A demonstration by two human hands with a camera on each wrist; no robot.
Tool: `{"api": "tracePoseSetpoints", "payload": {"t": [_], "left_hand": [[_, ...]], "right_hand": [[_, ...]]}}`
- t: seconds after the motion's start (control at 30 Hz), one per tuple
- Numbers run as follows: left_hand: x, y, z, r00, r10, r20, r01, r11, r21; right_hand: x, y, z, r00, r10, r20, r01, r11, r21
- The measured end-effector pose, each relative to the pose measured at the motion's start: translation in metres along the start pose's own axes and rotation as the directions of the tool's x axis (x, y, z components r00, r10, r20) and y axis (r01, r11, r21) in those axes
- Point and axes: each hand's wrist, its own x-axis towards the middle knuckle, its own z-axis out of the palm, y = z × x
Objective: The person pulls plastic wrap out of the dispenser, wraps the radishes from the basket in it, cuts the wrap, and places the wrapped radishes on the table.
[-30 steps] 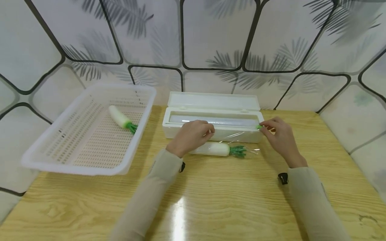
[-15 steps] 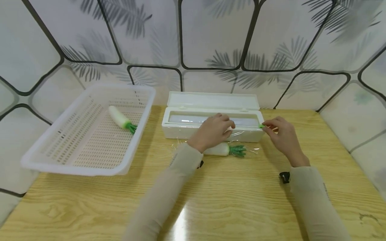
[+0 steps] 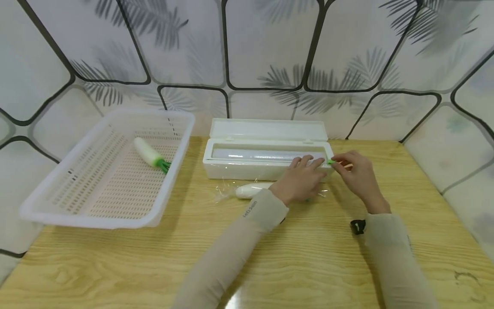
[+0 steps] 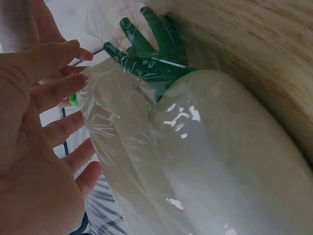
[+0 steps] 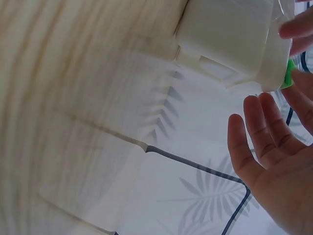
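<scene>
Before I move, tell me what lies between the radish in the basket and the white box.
The head view shows it: from radish to white box, first the floor and right wall of the basket, then bare wooden table.

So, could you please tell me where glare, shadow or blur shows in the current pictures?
Head view: bright glare on the table at the bottom edge, a shadow beside the right sleeve; left wrist view: rather dim, with white glints on the clear film over the radish; right wrist view: soft, blurry wood grain at left.
</scene>
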Motion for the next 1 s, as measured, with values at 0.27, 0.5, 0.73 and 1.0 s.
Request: {"api": "tracePoseSetpoints", "payload": {"t": [0.27,0.5,0.73,1.0], "left_hand": [[-0.004,-0.009,-0.004,0.999,0.022,-0.046,-0.028,0.991,-0.130],[0.006,-0.018,-0.020,0.976,-0.013,-0.218,-0.043,0.966,-0.254],[0.030,-0.013,-0.021,0.977,-0.057,-0.207,-0.020,0.935,-0.354],[0.050,-0.004,-0.014,0.984,-0.100,-0.146,0.050,0.948,-0.315]], "right_hand": [[0.002,-0.007,-0.003,0.980,0.128,0.153,-0.137,0.989,0.055],[0.002,-0.007,-0.001,0.978,0.137,0.157,-0.144,0.989,0.033],[0.004,-0.008,0.001,0.984,0.136,0.115,-0.137,0.991,0.001],[0.001,-0.006,0.003,0.979,0.164,0.125,-0.163,0.986,-0.011]]}}
